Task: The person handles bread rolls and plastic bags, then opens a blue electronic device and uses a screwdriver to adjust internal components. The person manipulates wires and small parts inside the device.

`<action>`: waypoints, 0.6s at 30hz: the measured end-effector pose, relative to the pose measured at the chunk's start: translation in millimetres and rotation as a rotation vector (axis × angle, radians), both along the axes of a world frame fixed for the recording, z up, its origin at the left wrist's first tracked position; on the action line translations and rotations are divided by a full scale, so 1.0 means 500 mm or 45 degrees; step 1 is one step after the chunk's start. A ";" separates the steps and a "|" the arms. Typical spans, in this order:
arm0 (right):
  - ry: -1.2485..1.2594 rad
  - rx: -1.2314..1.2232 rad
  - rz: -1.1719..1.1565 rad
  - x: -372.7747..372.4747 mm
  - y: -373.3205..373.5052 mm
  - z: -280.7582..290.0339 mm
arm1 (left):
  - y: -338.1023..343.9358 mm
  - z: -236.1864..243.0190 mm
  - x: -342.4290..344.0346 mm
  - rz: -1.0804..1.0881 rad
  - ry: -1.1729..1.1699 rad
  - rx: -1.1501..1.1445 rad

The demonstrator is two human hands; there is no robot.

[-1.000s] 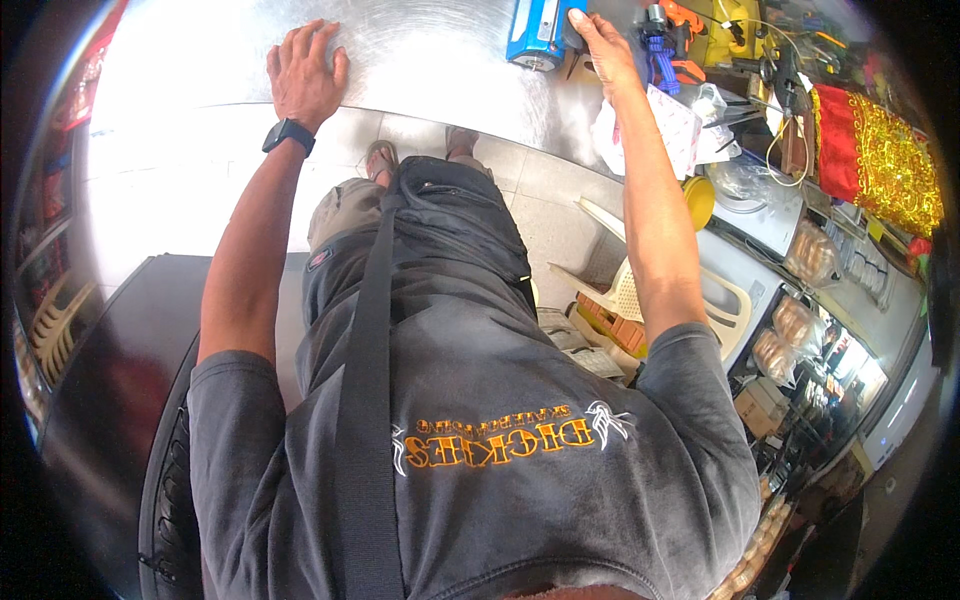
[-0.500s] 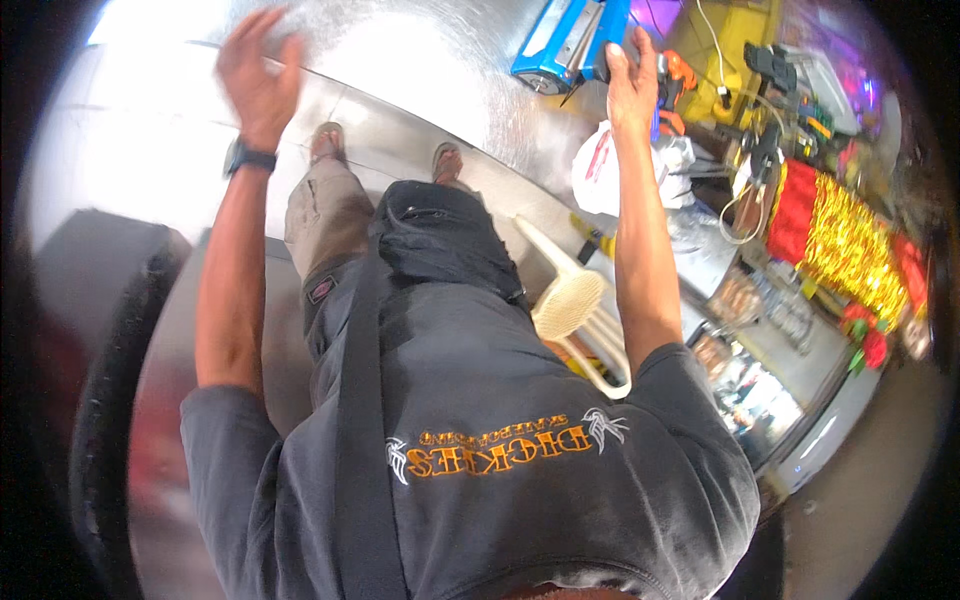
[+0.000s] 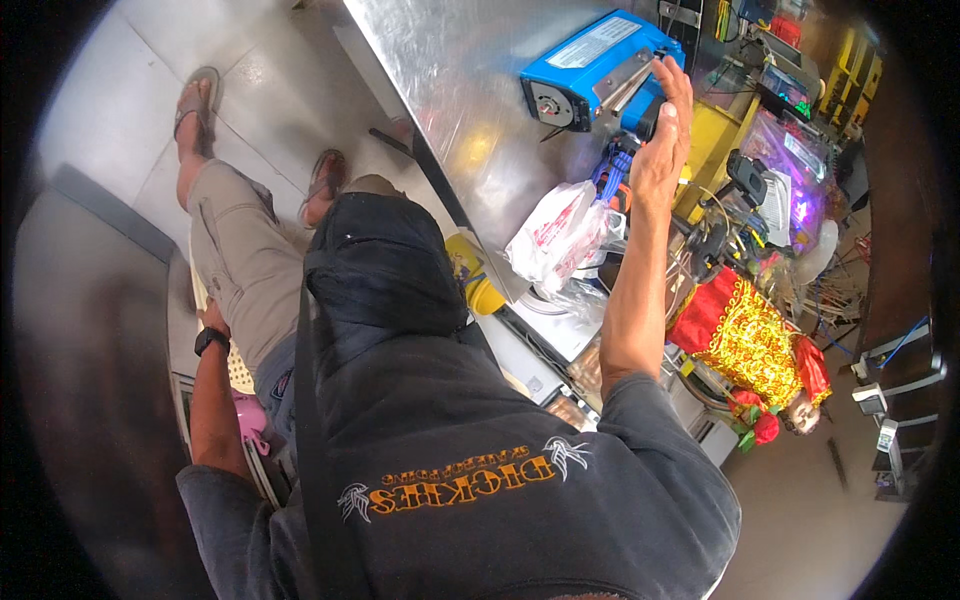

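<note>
My right hand [image 3: 663, 150] is raised over the metal table, fingers stretched out and holding nothing. Its fingertips overlap the near end of a blue boxy device [image 3: 590, 62] with a white label and a round black end cap; I cannot tell whether they touch it. Down by my left thigh, my left hand [image 3: 214, 318] is at the edge of a cream chair [image 3: 240, 372] with a perforated surface. Its fingers are mostly hidden, so their grip does not show.
A white plastic bag [image 3: 560, 235] lies at the metal table's [image 3: 450, 90] corner, near a yellow container [image 3: 485, 295]. Cables and a red-and-gold dressed figure [image 3: 745, 325] crowd the right side. Something pink [image 3: 252, 420] sits beside my left forearm. Tiled floor [image 3: 110, 110] lies under my feet.
My left hand has dropped from high at the left to the chair beside my thigh. I have turned, and the chair now appears at my left. My right hand stays by the blue device.
</note>
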State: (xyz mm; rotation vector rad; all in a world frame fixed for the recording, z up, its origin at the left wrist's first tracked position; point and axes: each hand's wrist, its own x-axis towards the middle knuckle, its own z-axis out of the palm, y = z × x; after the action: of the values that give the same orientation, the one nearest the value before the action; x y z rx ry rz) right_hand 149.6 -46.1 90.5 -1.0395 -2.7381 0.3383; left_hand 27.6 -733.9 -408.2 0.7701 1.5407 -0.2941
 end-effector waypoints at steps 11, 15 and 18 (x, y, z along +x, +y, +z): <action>-0.036 -0.099 -0.082 -0.005 0.003 0.007 | -0.076 -0.081 0.063 0.300 0.324 -0.025; 0.089 0.047 -0.106 -0.008 -0.027 -0.026 | -0.022 -0.075 -0.074 0.313 0.360 0.015; 0.148 0.060 -0.157 0.007 -0.029 -0.034 | 0.072 -0.074 -0.194 0.273 0.365 0.069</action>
State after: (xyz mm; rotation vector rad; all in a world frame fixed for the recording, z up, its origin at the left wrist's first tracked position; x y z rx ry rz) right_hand 153.0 -60.4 73.5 -1.1334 -2.5536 0.3031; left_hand -69.5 -697.9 -445.2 0.6162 1.8924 -0.2100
